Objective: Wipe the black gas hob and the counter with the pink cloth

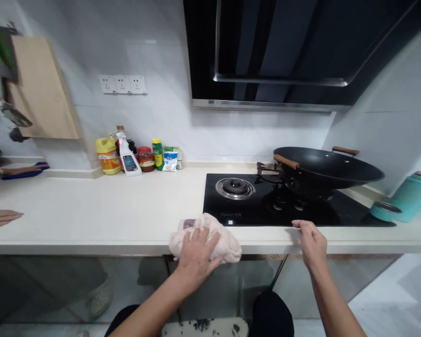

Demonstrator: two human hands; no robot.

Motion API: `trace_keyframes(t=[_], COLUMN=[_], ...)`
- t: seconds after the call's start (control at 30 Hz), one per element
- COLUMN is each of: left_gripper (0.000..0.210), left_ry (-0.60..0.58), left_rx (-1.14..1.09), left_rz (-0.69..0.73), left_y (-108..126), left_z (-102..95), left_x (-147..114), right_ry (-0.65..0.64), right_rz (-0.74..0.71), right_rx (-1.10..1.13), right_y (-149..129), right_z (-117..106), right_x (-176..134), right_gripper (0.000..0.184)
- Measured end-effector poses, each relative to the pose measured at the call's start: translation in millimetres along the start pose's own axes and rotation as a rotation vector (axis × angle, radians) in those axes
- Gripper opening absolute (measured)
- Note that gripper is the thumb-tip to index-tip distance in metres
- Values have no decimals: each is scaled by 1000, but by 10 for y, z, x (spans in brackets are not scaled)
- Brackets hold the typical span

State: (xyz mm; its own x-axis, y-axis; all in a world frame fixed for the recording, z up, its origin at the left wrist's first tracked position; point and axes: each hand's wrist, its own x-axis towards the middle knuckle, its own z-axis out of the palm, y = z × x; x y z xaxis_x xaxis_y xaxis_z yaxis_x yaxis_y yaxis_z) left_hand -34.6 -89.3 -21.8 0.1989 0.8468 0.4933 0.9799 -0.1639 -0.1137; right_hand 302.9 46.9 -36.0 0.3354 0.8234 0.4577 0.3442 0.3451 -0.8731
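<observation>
A bunched pale pink cloth (226,236) with a purple patch lies over the front edge of the white countertop (126,206). My left hand (196,255) presses on the cloth, fingers spread over it, and holds it against the counter edge. Closer to the right, my right hand (313,241) hovers at the counter's front edge by the black gas hob (252,213). Its fingers are curled in, and nothing shows in them. On the hob's right burner stands a large black wok (337,166) with wooden handles.
Another person's hand (3,219) is at the far left, with a second hand on a blue cloth (24,174). A yellow jug (107,157), white spray bottle (128,157) and jars stand by the wall. Right of the hob is a turquoise flask (412,196). The range hood (266,51) overhangs.
</observation>
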Motion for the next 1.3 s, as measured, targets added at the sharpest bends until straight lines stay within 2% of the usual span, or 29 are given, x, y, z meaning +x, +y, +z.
trace_keyframes(t=[0.13,0.27,0.33,0.4,0.47,0.57,0.63,0.7,0.77,0.83,0.93,1.03,1.13,1.3], left_gripper=[65,61,58,61,68,66,57,43,34,35,39,41,44,46], left_ry=[-48,-97,-129,-153,-166,-172,-175,-139,-66,14,70,44,-4,-31], left_rx=[-100,-232,-317,-452,-631,-814,-815,-791,-774,-729,-636,-562,-518,-401], left_rz=[172,242,258,284,314,301,226,152,77,-30,-161,-248,-308,-237], left_y=[532,954,1087,1111,1005,659,366,64,-227,-496,-831,-1050,-1132,-1092], left_z=[68,124,158,175,163,97,42,-5,-34,-44,-35,-22,-11,50], left_x=[410,735,845,920,949,888,800,712,648,607,558,505,471,463], right_ry=[-114,-302,-352,-350,-379,-503,-544,-559,-585,-610,-626,-589,-494,-375], right_rz=[-119,-334,-446,-550,-632,-723,-729,-702,-698,-724,-737,-672,-568,-319], right_rx=[20,54,-8,-98,-216,-499,-686,-784,-791,-757,-694,-684,-726,-880], right_y=[-267,-423,-407,-353,-308,-347,-461,-604,-722,-772,-711,-534,-270,225], right_z=[-49,87,175,242,288,355,416,486,546,576,537,361,29,-653], right_x=[-455,-797,-865,-873,-841,-772,-727,-680,-627,-570,-450,-234,93,690], right_gripper=[38,32,41,58,75,90,87,77,72,69,60,52,44,44])
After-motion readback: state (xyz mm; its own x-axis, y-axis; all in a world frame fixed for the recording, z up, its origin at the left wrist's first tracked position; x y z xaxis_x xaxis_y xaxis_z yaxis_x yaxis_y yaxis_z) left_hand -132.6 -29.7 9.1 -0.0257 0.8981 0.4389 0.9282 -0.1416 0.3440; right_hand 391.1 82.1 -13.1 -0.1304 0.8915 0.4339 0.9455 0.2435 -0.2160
